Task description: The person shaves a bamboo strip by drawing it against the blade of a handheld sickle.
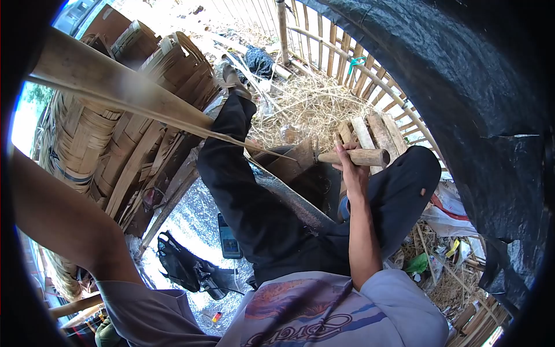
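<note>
My right hand (352,168) is closed round the thick wooden handle (373,157) of a tool, above my bent right leg. Its wide, dull blade (292,166) points left, between my legs. A long split bamboo pole (124,89) slants down from the upper left across my left knee, and its thin tapering end reaches the blade. At the left edge my left arm (69,222) stretches out of the frame, so my left hand is out of sight.
Stacked woven bamboo baskets (87,136) stand at the left. Shavings (318,107) lie ahead by a slatted bamboo fence (370,72). A phone (229,237), a black bag (182,263) and a lighter (217,317) rest on a silvery mat. Dark sheeting (457,87) hangs at the right.
</note>
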### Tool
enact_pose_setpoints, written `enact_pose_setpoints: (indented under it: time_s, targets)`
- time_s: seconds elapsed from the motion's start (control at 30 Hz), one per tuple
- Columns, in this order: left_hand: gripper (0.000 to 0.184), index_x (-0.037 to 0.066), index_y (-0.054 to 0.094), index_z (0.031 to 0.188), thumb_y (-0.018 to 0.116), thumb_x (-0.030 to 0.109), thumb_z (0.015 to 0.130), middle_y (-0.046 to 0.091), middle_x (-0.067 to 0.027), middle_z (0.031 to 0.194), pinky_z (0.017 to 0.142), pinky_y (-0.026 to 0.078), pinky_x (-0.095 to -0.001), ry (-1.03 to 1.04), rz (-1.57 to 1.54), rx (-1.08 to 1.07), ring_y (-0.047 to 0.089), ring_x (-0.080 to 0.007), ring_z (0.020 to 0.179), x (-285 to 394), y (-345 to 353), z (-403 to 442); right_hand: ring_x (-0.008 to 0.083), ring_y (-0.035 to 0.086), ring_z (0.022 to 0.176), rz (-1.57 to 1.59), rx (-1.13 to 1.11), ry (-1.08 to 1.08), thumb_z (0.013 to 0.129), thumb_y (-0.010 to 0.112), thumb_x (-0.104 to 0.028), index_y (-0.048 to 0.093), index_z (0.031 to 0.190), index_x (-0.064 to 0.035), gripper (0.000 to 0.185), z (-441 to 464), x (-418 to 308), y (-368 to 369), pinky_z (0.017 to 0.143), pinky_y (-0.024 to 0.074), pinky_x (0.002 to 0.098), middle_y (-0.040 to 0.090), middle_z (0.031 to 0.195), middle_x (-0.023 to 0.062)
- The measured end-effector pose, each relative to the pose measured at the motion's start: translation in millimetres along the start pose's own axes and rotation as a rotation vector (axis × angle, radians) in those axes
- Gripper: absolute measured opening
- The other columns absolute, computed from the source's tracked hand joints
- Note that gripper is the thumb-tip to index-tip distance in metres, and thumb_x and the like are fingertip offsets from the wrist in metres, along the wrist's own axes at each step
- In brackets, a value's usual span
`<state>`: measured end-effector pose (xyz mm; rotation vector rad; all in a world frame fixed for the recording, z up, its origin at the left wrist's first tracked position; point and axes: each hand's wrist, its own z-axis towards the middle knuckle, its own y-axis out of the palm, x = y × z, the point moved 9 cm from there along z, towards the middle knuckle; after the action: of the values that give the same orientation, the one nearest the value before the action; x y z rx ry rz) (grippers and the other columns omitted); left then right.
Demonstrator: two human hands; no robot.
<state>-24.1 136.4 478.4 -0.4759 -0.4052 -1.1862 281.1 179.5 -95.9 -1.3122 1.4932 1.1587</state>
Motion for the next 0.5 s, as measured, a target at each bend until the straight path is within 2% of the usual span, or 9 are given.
enact_pose_setpoints:
  time_s: [0.1,0.2,0.23,0.27,0.3,0.37,0.43,0.5]
  targets:
    - [0.027,0.010,0.035,0.076,0.027,0.015,0.101,0.031,0.0001,0.068,0.054,0.031,-0.0261,-0.017,-0.030,0.002,0.029,-0.0137,0.060,-8,6,-26,0.0158,0.064,0.093,0.002,-0.041,-0.010,0.090,0.067,-0.028,0.059,0.093,-0.0086,0.021,-2,3,6,0.072,0.0577,0.0348,0.064,0.096,0.0063]
    - [0.030,0.010,0.035,0.074,0.026,0.016,0.102,0.030,0.0002,0.068,0.055,0.031,-0.0265,-0.121,-0.150,0.018,0.029,-0.0140,0.061,-57,26,-96,0.0162,0.063,0.095,0.049,-0.062,-0.036,0.090,0.067,-0.022,0.058,0.095,-0.0091,0.017,-1,10,9,0.079,0.0550,0.0369,0.063,0.093,0.0055]
    - [0.033,0.013,0.034,0.074,0.025,0.024,0.104,0.028,0.0017,0.067,0.052,0.031,-0.0253,-0.176,-0.233,0.039,0.029,-0.0134,0.059,-78,35,-124,0.0135,0.061,0.087,0.110,-0.049,-0.083,0.088,0.070,-0.019,0.057,0.091,-0.0089,0.016,-1,8,8,0.078,0.0527,0.0335,0.060,0.090,0.0024]
    - [0.036,0.015,0.034,0.073,0.026,0.030,0.105,0.026,0.0019,0.065,0.044,0.024,-0.0244,-0.135,-0.317,0.115,0.025,-0.0121,0.053,-96,35,-146,0.0107,0.059,0.079,0.171,-0.036,-0.132,0.087,0.072,-0.017,0.056,0.088,-0.0088,0.017,1,5,8,0.077,0.0504,0.0300,0.057,0.087,-0.0007]
    - [0.045,0.014,0.027,0.069,0.034,0.044,0.103,0.019,0.0036,0.059,0.040,0.014,-0.0249,-0.275,-0.315,0.289,0.017,-0.0099,0.051,-113,44,-175,0.0108,0.056,0.074,0.361,-0.055,-0.058,0.087,0.070,-0.009,0.055,0.087,-0.0089,0.016,-1,5,13,0.080,0.0495,0.0317,0.057,0.083,0.0000]
    - [0.046,0.016,0.026,0.068,0.042,0.043,0.101,0.016,0.0041,0.057,0.040,0.011,-0.0250,-0.415,-0.358,0.426,0.013,-0.0080,0.049,-148,42,-225,0.0109,0.056,0.072,0.418,-0.014,-0.020,0.087,0.070,-0.008,0.054,0.087,-0.0093,0.016,-2,12,9,0.079,0.0498,0.0321,0.055,0.080,-0.0001]
    - [0.047,0.016,0.024,0.067,0.042,0.042,0.102,0.014,0.0042,0.055,0.041,0.010,-0.0262,-0.481,-0.360,0.483,0.011,-0.0081,0.048,-172,41,-266,0.0106,0.052,0.065,0.524,0.014,0.021,0.087,0.069,-0.007,0.051,0.086,-0.0102,0.018,-5,16,7,0.077,0.0498,0.0332,0.051,0.070,-0.0007]
    - [0.048,0.016,0.023,0.066,0.042,0.042,0.102,0.014,0.0043,0.054,0.041,0.009,-0.0269,-0.488,-0.377,0.521,0.010,-0.0080,0.048,-185,29,-297,0.0101,0.050,0.064,0.565,0.016,0.044,0.087,0.068,-0.006,0.050,0.085,-0.0103,0.019,-10,8,11,0.075,0.0492,0.0329,0.050,0.068,-0.0008]
